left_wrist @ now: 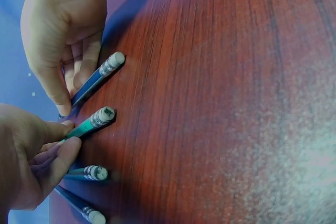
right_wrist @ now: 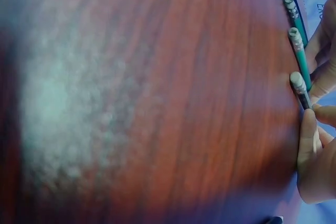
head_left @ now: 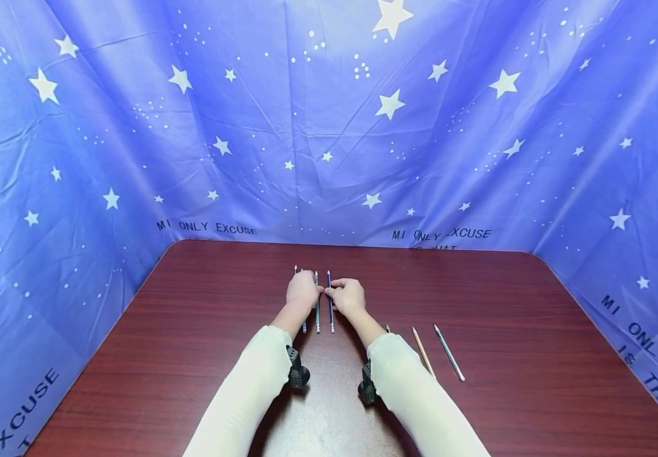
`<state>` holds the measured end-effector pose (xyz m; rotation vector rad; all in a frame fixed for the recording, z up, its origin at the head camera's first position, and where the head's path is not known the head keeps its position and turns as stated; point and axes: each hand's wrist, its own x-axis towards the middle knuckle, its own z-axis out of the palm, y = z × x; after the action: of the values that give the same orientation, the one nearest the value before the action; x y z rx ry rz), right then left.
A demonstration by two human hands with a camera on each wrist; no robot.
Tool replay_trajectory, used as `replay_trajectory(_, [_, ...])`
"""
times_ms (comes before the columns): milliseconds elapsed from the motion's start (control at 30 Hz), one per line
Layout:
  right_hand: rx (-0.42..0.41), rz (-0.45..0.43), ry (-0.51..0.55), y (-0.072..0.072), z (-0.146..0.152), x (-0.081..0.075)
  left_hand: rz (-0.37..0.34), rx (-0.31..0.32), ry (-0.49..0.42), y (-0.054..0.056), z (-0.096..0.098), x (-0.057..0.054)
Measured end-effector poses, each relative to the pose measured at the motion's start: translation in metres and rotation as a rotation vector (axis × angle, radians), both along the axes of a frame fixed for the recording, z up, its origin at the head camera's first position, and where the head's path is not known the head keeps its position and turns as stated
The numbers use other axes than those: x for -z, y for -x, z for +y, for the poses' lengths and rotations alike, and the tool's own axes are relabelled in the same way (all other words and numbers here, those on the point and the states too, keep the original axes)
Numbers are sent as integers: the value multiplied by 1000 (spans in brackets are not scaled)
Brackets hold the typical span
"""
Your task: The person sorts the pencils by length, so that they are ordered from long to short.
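Note:
My left hand (head_left: 303, 291) pinches a green pencil (left_wrist: 88, 126) between thumb and finger. Just to its right, a dark blue pencil (head_left: 332, 322) is pinched by my right hand (head_left: 348, 296). Both pencils lie close to the tabletop, eraser ends toward me and points away. Two more pencils, a teal one (left_wrist: 80, 174) and a blue one (left_wrist: 74, 202), lie beside the green pencil, partly covered by my left hand in the head view. The four eraser ends form a row in the right wrist view, with narrow gaps between them.
On the dark red wooden table (head_left: 191, 355), a tan pencil (head_left: 422, 349) and a blue-grey pencil (head_left: 448, 352) lie at the right. Another pencil's tip (head_left: 388, 328) shows by my right sleeve. A blue star-patterned curtain (head_left: 329, 114) surrounds the table's back and sides.

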<state>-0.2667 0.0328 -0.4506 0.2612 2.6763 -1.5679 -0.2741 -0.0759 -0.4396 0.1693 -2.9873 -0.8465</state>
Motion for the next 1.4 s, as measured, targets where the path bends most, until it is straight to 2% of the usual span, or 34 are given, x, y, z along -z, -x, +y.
replay_trajectory(133, [-2,17,-59,-2,1,0,-2,3,0,0,1,0])
replay_trajectory(400, [-5,23,-85,-3,2,1,10,15,23,0,3,1])
replay_trajectory(700, [-76,57,88,-1,6,-1,22,10,39,2,2,3])
replay_trajectory(1000, [-100,26,96,-2,13,-6,44,12,37,2,0,7])
replay_trajectory(1200, [-115,11,103,-5,20,-14,56,23,44,0,-1,2])
replay_trajectory(1400, [-125,15,94,-6,32,-23,64,42,27,-4,-1,-10])
